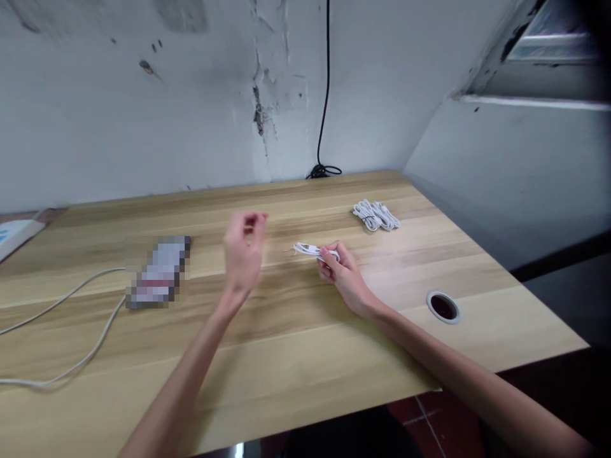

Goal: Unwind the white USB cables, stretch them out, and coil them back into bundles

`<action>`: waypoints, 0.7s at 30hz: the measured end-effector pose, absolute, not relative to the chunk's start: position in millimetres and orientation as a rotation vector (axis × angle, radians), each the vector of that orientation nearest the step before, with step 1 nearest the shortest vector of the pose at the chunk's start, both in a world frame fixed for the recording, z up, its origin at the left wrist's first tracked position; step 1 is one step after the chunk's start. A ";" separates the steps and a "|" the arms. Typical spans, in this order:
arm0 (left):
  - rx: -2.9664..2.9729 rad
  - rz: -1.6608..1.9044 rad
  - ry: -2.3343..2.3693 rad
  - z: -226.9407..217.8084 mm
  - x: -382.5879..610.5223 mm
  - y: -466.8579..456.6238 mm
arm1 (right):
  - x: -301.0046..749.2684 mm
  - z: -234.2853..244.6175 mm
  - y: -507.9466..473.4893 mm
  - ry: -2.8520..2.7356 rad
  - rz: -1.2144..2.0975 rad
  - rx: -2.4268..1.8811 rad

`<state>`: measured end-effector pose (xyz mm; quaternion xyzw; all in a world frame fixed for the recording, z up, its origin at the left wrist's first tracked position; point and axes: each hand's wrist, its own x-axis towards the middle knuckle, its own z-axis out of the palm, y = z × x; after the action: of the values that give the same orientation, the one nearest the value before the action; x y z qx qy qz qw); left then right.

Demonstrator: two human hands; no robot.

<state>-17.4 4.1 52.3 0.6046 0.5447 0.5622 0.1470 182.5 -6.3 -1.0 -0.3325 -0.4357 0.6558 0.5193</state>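
Note:
My right hand (346,277) is closed on a coiled white USB cable (309,250), thumb on top, just above the table. A metal plug shows in the coil, and a thin, curled strand sticks out at its left end. To the left, apart from the cable, my left hand (243,248) is raised and slightly blurred. Its thumb and fingertips come together in a pinch; whatever is between them, if anything, is too small to make out. Two bundled white cables (376,216) lie farther back on the right, at least one tied with a dark band.
The wooden table (296,375) meets a stained wall. A pixelated phone-like object (160,272) lies at left beside a white cord (95,346). A black cable (323,170) hangs down to the back edge. A round grommet hole (443,307) sits at right.

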 end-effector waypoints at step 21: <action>2.087 1.223 1.717 -9.1 -9.6 15.9 | 185.5 -4.2 -0.5 -1.073 1.489 -0.950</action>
<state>-9.6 15.9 -9.1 0.7008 0.5767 0.4107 0.0877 185.5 -0.5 -4.2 -0.3948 -0.4460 0.6190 0.5119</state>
